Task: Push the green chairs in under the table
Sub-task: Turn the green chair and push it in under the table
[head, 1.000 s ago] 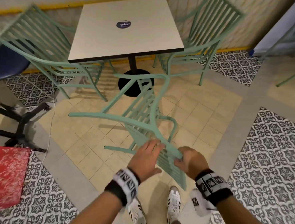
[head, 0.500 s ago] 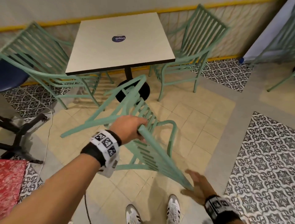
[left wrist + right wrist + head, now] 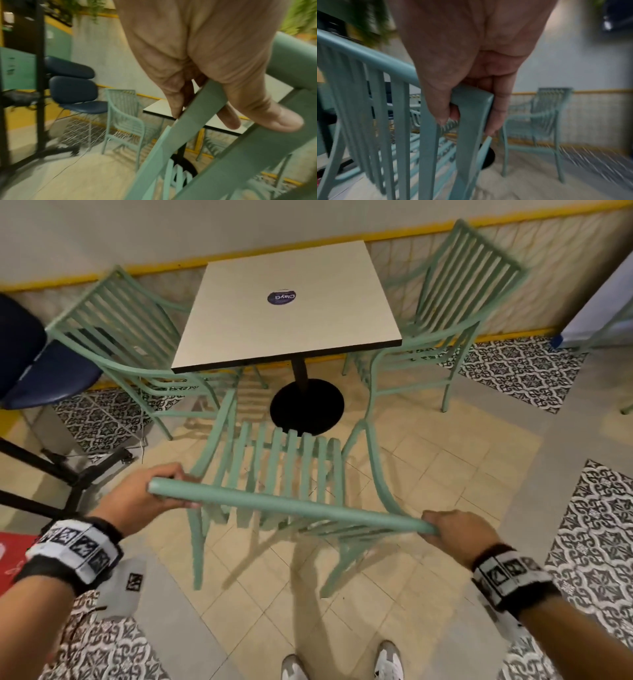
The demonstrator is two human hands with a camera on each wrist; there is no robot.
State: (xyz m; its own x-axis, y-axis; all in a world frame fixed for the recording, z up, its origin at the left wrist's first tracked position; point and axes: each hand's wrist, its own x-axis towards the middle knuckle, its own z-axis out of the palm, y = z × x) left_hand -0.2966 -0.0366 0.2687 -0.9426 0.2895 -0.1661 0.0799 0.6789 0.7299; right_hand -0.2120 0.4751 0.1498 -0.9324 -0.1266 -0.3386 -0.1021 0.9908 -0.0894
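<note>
Left grip [image 3: 137, 498] and right grip [image 3: 459, 534] each wrap an end of the near green chair's [image 3: 284, 474] top rail; chair stands on floor before desk's [image 3: 287, 309] near edge, two more chairs flanking.

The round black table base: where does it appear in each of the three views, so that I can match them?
Head: the black table base is at centre, above the held chair.
Left wrist: lower middle, behind the chair slats.
Right wrist: partly hidden, just right of the gripped corner post.
Shared landmark: the chair's top rail, gripped by the left hand and right hand.
</note>
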